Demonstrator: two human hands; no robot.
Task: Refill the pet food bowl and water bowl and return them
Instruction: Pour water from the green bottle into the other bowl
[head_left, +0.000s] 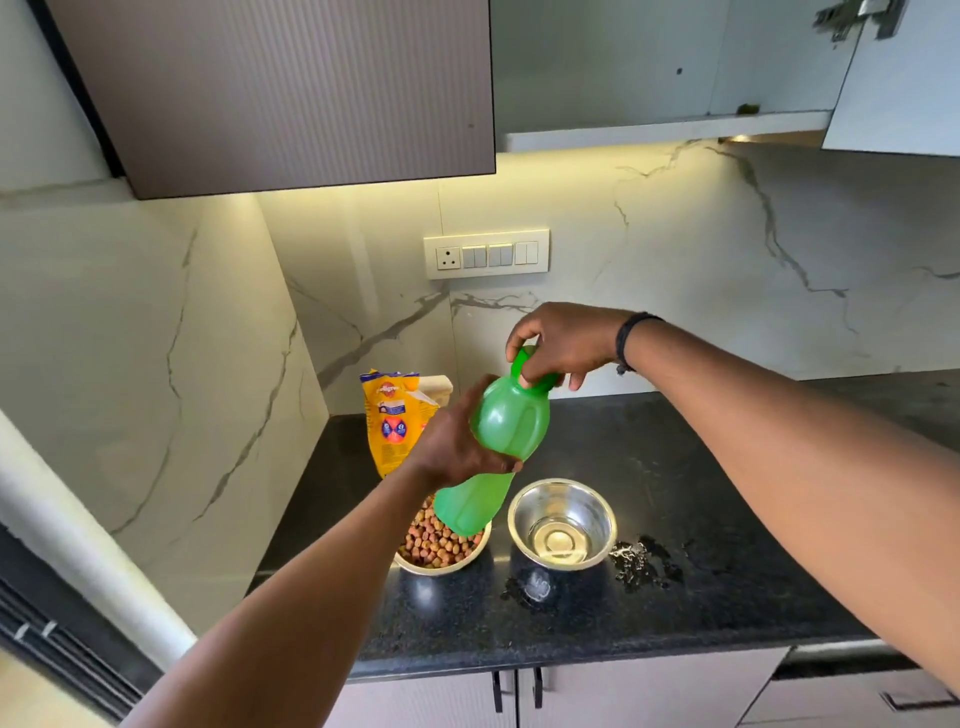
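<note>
Bottle (485, 447), green plastic, held tilted above the food bowl (441, 545) and beside the water bowl (562, 525), left hand (457, 441) wrapped round its waist, right hand (563, 345) pinching the cap (522, 364); judged rigid, partly full, possibly slippery from spilled water (641, 561).

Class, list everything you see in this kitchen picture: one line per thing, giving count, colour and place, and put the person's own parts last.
Translucent green plastic bottle: one, green, held tilted above the bowls.
Steel bowl of brown kibble: one, silver, on the counter, left of the other bowl.
Steel bowl with a little water: one, silver, on the counter, right.
Yellow pet food bag: one, yellow, standing against the backsplash.
Spilled water: one patch, right of the water bowl.
Black granite counter: one, black.
White switch panel: one, on the marble wall.
Black wristband: one, right wrist.
Left hand: gripping the bottle's middle.
Right hand: on the bottle's cap.
</note>
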